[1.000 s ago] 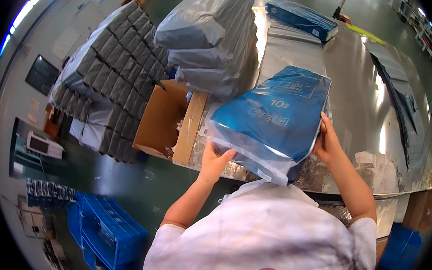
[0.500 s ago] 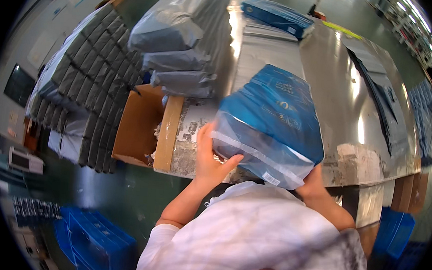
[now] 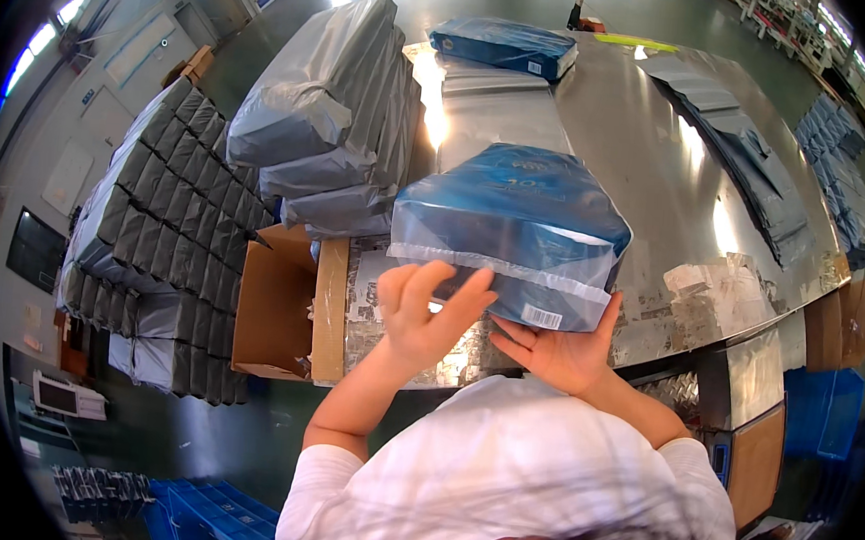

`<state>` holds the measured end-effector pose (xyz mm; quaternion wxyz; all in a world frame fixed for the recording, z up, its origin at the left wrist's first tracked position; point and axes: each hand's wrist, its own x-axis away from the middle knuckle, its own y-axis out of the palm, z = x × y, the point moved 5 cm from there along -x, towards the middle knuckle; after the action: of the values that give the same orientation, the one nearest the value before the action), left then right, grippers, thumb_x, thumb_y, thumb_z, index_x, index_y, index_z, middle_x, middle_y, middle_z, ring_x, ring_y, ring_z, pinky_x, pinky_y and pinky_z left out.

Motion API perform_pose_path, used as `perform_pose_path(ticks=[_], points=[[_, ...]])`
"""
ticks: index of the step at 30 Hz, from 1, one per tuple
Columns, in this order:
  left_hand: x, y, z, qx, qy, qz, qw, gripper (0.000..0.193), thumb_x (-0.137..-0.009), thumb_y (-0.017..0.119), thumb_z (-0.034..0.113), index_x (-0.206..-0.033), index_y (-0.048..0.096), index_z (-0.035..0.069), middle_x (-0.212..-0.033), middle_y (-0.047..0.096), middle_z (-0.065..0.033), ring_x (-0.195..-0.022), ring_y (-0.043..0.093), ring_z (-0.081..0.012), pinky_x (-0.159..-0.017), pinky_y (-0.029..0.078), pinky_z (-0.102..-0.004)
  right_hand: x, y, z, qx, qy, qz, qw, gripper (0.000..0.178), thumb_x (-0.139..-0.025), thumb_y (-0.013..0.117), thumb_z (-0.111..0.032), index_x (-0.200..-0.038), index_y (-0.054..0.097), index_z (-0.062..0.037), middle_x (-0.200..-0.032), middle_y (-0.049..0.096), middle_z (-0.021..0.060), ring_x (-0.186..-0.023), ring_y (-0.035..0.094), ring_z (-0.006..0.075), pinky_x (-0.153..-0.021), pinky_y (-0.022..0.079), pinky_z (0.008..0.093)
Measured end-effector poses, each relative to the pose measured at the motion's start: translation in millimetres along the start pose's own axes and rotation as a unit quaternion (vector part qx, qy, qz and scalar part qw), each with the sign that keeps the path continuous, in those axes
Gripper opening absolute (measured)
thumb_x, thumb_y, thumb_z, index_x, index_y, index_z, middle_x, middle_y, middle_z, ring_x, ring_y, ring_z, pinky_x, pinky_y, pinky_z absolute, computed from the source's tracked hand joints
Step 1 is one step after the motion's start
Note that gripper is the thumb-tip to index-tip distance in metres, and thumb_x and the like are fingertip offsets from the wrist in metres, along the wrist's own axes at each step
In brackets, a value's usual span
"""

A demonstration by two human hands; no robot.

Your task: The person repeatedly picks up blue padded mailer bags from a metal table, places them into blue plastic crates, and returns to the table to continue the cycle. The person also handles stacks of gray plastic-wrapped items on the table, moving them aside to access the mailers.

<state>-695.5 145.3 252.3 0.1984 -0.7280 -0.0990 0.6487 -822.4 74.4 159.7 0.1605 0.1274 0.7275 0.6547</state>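
A blue package (image 3: 519, 181) in a clear plastic bag is in front of me at the near side of the metal table, its near face tilted toward me. A whitish strip (image 3: 498, 267) runs across that face, and a small white barcode label (image 3: 542, 317) is below it. My left hand (image 3: 421, 314) is at the near left edge by the strip, fingers apart and gripping nothing. With the thumb at the near right corner and the fingers along the lower edge, my right hand (image 3: 562, 354) holds the package.
A metal table (image 3: 640, 164) carries a stack of grey bagged packs (image 3: 318, 112), another blue package (image 3: 503, 46) and flat grey bags (image 3: 741, 156). An open cardboard box (image 3: 274, 309) adjoins its left edge. Dark packs (image 3: 170, 222) are piled further left; blue crates (image 3: 220, 518) are low left.
The blue package has turned, bringing its near face squarely toward me. My left hand has come off its side with fingers spread, and my right hand has moved under the near edge.
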Motion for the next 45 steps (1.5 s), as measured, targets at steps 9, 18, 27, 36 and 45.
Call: perform_pose_path(ticks=[9, 18, 27, 36, 45], points=[[-7, 11, 14, 0.044, 0.131, 0.043, 0.99, 0.03, -0.05, 0.06, 0.014, -0.078, 0.066, 0.009, -0.081, 0.052, 0.0018, -0.071, 0.042, -0.0141, -0.056, 0.031, -0.0254, 5, -12, 5, 0.024, 0.011, -0.01, 1.0, 0.108, -0.06, 0.037, -0.084, -0.139, 0.012, -0.0152, -0.141, 0.024, 0.0089, -0.126, 0.028, 0.0366, -0.108, 0.015, 0.0469], [-3, 9, 11, 0.073, 0.154, 0.054, 0.984, 0.023, -0.053, 0.064, 0.009, -0.076, 0.065, 0.006, -0.081, 0.052, 0.0022, -0.069, 0.042, -0.0134, -0.054, 0.029, -0.0253, 2, -13, 6, 0.03, 0.014, 0.008, 0.999, 0.11, -0.058, 0.041, -0.083, -0.139, 0.01, -0.0145, -0.142, 0.02, 0.0121, -0.127, 0.027, 0.0355, -0.108, 0.015, 0.0464], [0, 8, 11, 0.08, 0.167, 0.057, 0.981, 0.02, -0.057, 0.067, 0.008, -0.077, 0.065, 0.005, -0.08, 0.052, 0.0018, -0.068, 0.042, -0.0129, -0.055, 0.029, -0.0256, 2, -16, 6, 0.03, 0.032, 0.011, 0.999, 0.114, -0.057, 0.041, -0.084, -0.139, 0.009, -0.0121, -0.142, 0.018, 0.0145, -0.128, 0.025, 0.0344, -0.108, 0.015, 0.0454], [4, 8, 9, 0.085, 0.169, 0.048, 0.981, 0.022, -0.056, 0.063, 0.01, -0.077, 0.064, 0.004, -0.08, 0.052, 0.0015, -0.069, 0.043, -0.0127, -0.056, 0.03, -0.0253, 3, -18, 8, -0.015, 0.031, 0.031, 0.999, 0.116, -0.055, 0.045, -0.083, -0.138, 0.011, -0.0105, -0.141, 0.02, 0.0151, -0.127, 0.026, 0.0334, -0.108, 0.017, 0.046], [2, 6, 9, 0.101, 0.148, 0.014, 0.984, 0.026, -0.054, 0.06, 0.013, -0.078, 0.064, 0.004, -0.079, 0.054, -0.0007, -0.072, 0.044, -0.0153, -0.059, 0.035, -0.026, 3, -21, 9, -0.027, 0.037, 0.038, 0.998, 0.117, -0.052, 0.051, -0.081, -0.137, 0.014, -0.0096, -0.14, 0.022, 0.0152, -0.127, 0.026, 0.0322, -0.108, 0.019, 0.0458]])
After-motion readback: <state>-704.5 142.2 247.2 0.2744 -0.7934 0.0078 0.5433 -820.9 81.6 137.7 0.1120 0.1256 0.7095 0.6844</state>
